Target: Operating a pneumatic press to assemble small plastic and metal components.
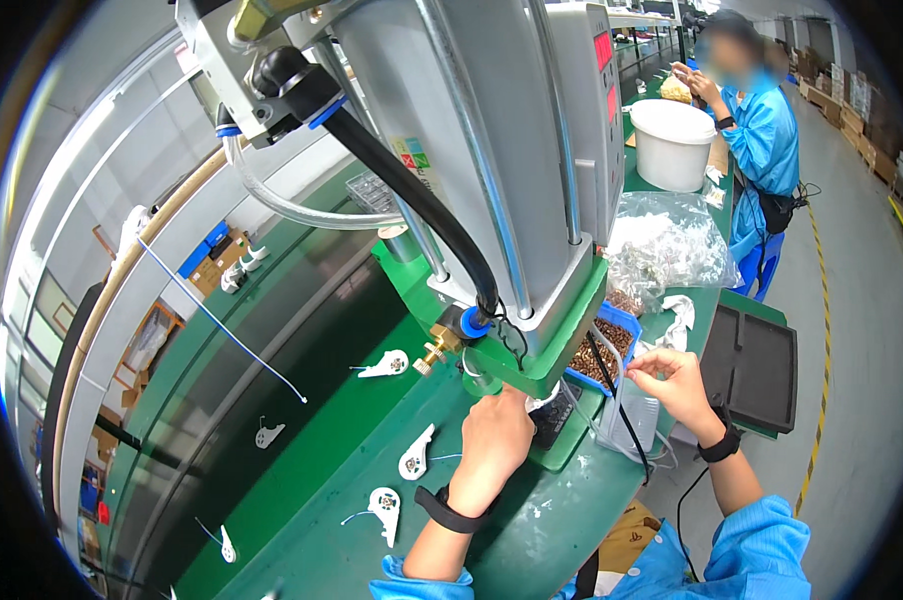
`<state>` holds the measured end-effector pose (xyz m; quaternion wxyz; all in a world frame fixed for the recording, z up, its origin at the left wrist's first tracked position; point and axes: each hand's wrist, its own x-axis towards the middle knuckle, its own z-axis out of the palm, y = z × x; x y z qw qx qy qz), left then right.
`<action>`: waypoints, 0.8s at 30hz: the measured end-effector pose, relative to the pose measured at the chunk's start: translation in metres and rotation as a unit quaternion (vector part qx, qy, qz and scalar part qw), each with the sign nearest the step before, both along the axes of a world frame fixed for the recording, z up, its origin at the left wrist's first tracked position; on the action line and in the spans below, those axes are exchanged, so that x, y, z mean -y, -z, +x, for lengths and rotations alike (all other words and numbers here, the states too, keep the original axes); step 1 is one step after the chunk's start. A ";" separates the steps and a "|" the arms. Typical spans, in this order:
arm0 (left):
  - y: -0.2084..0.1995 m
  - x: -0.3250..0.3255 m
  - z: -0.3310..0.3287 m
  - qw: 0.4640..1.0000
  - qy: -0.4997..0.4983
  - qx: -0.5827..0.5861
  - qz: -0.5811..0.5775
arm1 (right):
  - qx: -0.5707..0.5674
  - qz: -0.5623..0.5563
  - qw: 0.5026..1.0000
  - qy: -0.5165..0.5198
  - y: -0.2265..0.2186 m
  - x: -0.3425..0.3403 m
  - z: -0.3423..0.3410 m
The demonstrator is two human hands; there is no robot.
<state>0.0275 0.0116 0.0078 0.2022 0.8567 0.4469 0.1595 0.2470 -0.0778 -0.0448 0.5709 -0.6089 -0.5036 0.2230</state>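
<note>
My left hand (497, 435) reaches under the green plate (532, 350) of a grey bench press (422, 130). Its fingertips are hidden there. The edge of a white piece (543, 400) shows beside them, above a dark block on the press base (554, 420). Over the near side of a blue bin (612, 335) full of small copper-coloured parts (590, 360), my right hand (677, 388) pinches thumb and finger together. Whatever is between those fingertips is too small to make out. White plastic housings (413, 458) with thin wires lie left of my left hand.
More white housings (384, 365) rest on the green bench and conveyor. Beyond the bin are a clear plastic bag (667, 240) and a white bucket (672, 145). A co-worker in blue (767, 140) stands at the far right. Cables (622, 410) hang beside the press base, near a black tray (752, 365).
</note>
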 end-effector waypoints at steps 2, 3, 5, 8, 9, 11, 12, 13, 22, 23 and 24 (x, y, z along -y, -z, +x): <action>0.003 -0.004 -0.001 1.000 0.007 -0.010 0.005 | -0.033 -0.003 0.999 -0.022 0.003 0.001 -0.002; 0.007 -0.009 -0.003 0.999 0.031 0.010 0.027 | -0.034 -0.004 0.999 -0.022 0.005 0.001 -0.003; 0.007 -0.008 0.000 0.997 0.057 0.031 0.049 | -0.034 0.007 0.999 -0.023 0.006 0.000 -0.004; 0.003 0.003 0.001 0.999 -0.019 -0.028 -0.020 | -0.076 0.002 0.996 -0.038 0.013 0.004 -0.005; 0.005 0.001 0.000 1.000 -0.009 -0.011 -0.009 | -0.075 -0.002 0.996 -0.039 0.015 0.005 -0.004; 0.005 0.001 -0.001 1.000 0.003 0.002 -0.003 | -0.087 0.002 0.995 -0.046 0.018 0.003 -0.006; 0.000 0.000 0.001 1.000 -0.003 -0.030 -0.009 | -0.098 0.008 0.994 -0.053 0.020 0.000 -0.007; -0.002 -0.001 0.003 0.998 -0.007 -0.061 -0.013 | -0.091 0.006 0.994 -0.054 0.022 -0.003 -0.007; 0.021 0.013 -0.019 0.973 -0.045 0.201 -0.102 | -0.177 0.021 0.982 -0.058 0.072 -0.004 -0.016; 0.019 0.016 -0.019 0.967 -0.047 0.221 -0.119 | -0.145 0.022 0.988 -0.053 0.072 -0.003 -0.015; 0.020 0.015 -0.018 0.967 -0.044 0.222 -0.119 | -0.143 0.023 0.988 -0.050 0.069 -0.003 -0.015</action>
